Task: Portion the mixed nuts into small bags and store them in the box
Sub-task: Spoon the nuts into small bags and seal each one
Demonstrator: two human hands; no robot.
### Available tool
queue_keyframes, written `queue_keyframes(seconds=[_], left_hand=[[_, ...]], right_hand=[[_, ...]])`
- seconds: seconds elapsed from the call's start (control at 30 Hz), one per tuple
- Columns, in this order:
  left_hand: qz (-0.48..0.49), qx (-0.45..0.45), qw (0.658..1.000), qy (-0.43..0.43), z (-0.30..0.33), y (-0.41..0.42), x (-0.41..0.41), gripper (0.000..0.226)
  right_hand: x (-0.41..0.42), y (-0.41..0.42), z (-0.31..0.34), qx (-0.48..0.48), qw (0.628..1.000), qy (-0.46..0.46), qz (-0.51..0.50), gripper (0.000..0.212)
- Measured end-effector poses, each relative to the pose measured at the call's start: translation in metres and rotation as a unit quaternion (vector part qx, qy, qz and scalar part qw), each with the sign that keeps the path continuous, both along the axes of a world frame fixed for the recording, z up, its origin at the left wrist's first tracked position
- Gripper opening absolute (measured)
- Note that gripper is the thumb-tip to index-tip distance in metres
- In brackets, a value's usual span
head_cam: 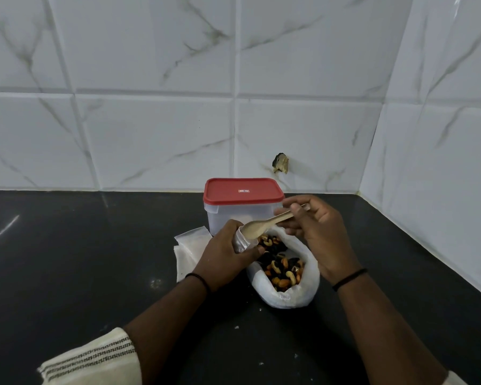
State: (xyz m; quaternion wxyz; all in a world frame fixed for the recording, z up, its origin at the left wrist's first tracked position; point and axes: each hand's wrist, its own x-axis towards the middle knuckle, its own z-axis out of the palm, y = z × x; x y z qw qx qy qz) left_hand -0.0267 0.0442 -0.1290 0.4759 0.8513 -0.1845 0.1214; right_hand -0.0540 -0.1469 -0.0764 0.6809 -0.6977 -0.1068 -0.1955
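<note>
Hands (pixel 228 254) (pixel 320 234) hold small bag (pixel 240 241) and spoon (pixel 264 225) above mixed nuts (pixel 282 268).

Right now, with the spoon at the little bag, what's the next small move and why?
Probably tip the wooden spoon so its load drops into the small bag. The right hand holds the spoon with its bowl at the mouth of the bag, which the left hand grips above the open bag of mixed nuts. The red-lidded box is closed.

Home kitchen: marble-look wall tiles (pixel 156 140), black countertop (pixel 67 259).
</note>
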Motion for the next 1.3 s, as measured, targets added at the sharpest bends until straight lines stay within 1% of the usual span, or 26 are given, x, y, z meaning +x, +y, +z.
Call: queue_keyframes(seconds=[0.07, 0.13, 0.2, 0.27, 0.37, 0.5, 0.6, 0.7, 0.77, 0.9, 1.0, 1.07, 1.17, 1.3], left_hand=[[0.003, 0.009, 1.000, -0.004, 0.000, 0.000, 0.000, 0.038], [0.005, 0.013, 1.000, -0.006, 0.000, 0.000, 0.000, 0.038], [0.007, 0.016, 1.000, -0.005, 0.000, 0.000, 0.000, 0.039], [0.006, 0.017, 1.000, -0.001, 0.000, 0.000, 0.001, 0.039], [0.007, 0.019, 1.000, 0.001, 0.000, 0.000, 0.001, 0.038], [0.007, 0.024, 1.000, 0.006, 0.001, 0.000, 0.000, 0.039], [0.006, 0.023, 1.000, 0.008, 0.001, 0.000, 0.001, 0.038], [0.005, 0.022, 1.000, 0.004, 0.000, 0.000, 0.002, 0.039], [0.006, 0.021, 1.000, 0.001, 0.000, 0.000, 0.002, 0.039], [0.009, 0.023, 1.000, -0.003, 0.000, 0.000, 0.001, 0.038], [0.011, 0.028, 1.000, -0.006, 0.000, 0.000, 0.000, 0.038], [0.009, 0.028, 1.000, -0.007, 0.001, -0.001, 0.000, 0.037], [0.007, 0.021, 1.000, -0.006, 0.001, 0.000, -0.001, 0.037], [0.006, 0.020, 1.000, -0.005, 0.001, 0.000, -0.002, 0.037]], right_hand=[[0.004, -0.006, -0.001, 0.023, 0.997, 0.014, -0.075, 0.015], [0.009, -0.013, -0.003, 0.012, 0.988, 0.032, -0.149, 0.016], [0.013, -0.020, -0.009, -0.051, 0.972, 0.049, -0.223, 0.019], [0.015, -0.024, -0.014, -0.127, 0.953, 0.063, -0.266, 0.021], [0.012, -0.021, -0.016, -0.233, 0.925, 0.052, -0.297, 0.020], [0.009, -0.018, -0.013, -0.318, 0.891, 0.028, -0.321, 0.014], [0.006, -0.017, -0.011, -0.362, 0.876, 0.019, -0.320, 0.013], [0.004, -0.013, -0.011, -0.376, 0.873, 0.024, -0.309, 0.013], [0.005, -0.012, -0.012, -0.365, 0.880, 0.047, -0.300, 0.014], [0.011, -0.015, -0.017, -0.286, 0.908, 0.122, -0.281, 0.017], [0.020, -0.018, -0.029, -0.180, 0.935, 0.175, -0.252, 0.018], [0.024, -0.020, -0.036, -0.105, 0.945, 0.198, -0.239, 0.018], [0.031, -0.025, -0.040, -0.018, 0.947, 0.229, -0.223, 0.013], [0.030, -0.029, -0.037, 0.028, 0.942, 0.236, -0.237, 0.013]])
